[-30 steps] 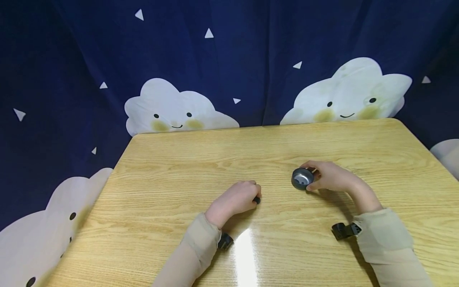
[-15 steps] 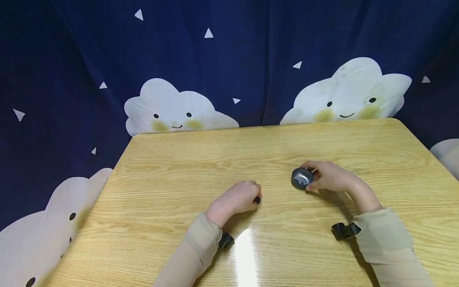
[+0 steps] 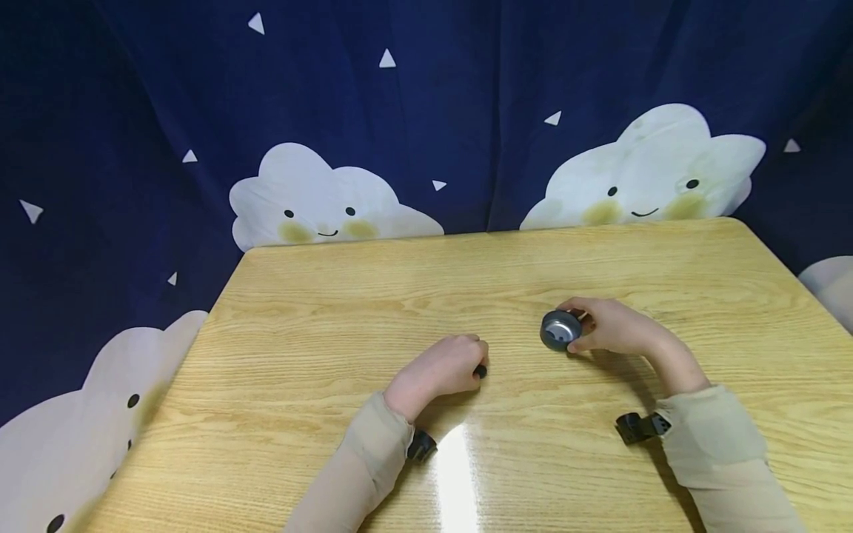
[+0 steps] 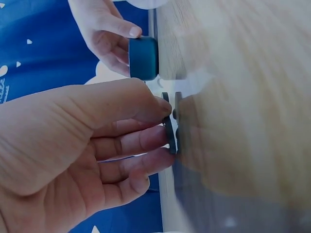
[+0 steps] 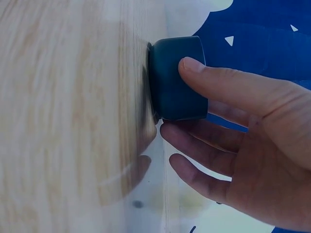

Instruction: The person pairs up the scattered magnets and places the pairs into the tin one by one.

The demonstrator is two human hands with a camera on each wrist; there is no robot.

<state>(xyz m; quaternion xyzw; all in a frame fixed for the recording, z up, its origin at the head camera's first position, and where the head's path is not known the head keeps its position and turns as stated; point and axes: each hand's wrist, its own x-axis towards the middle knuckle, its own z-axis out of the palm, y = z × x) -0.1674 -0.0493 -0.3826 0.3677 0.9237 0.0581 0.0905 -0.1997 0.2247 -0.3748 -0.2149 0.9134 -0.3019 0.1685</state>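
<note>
My right hand [image 3: 616,327] grips a small round metal container [image 3: 560,332], dark blue-green outside and silvery inside, with its open side up. In the right wrist view the thumb lies along the near side of the container [image 5: 177,80], whose base is at the table surface. To the left and nearer me, my left hand [image 3: 443,366] pinches a thin, flat dark piece [image 4: 168,124] by its edge, just above or touching the table. Much of that piece is hidden by the fingers; in the head view only a small black end [image 3: 480,371] shows. The two hands are apart.
Both hands work over a light wood table [image 3: 346,296]. A dark blue curtain [image 3: 466,89] with white clouds hangs behind it and on both sides. Black wrist cameras [image 3: 641,427] stick out inward from the beige sleeves [image 3: 716,429]. Light glares on the front of the table.
</note>
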